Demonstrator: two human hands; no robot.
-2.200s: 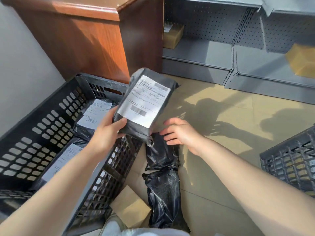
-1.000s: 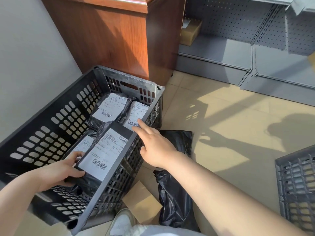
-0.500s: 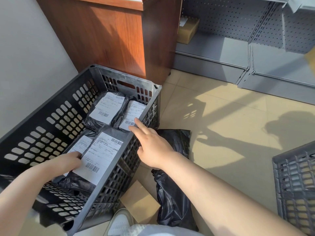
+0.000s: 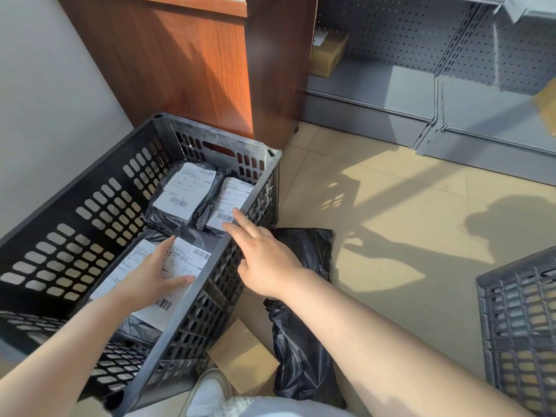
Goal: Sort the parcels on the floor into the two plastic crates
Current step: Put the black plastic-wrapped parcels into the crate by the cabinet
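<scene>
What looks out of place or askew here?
Nothing is damaged or spilled. The parcel under the left hand lies tilted over another. A black bag and brown box remain on the floor beside the crate.

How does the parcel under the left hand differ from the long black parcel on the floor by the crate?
The parcel in the crate lies flat with its white label up, under the left hand; the floor parcel shows no label. The crate parcel looks flat and rectangular; the floor parcel is long and crumpled. No hand touches the floor parcel. Both are in black plastic.
</scene>
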